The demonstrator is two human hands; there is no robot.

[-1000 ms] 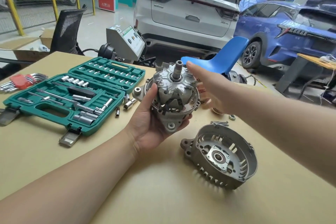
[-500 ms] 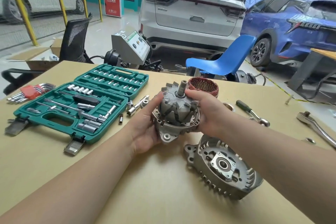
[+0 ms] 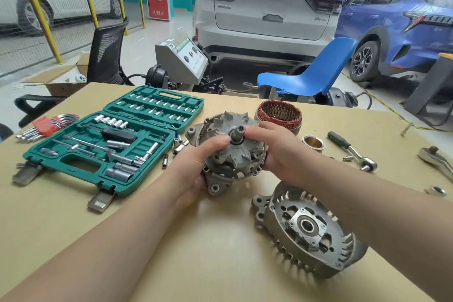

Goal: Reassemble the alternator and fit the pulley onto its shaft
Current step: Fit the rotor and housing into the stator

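You face a garage with a pale glossy floor. Beyond your tan table stand a blue chair and a black mesh chair, then a white car and a blue car
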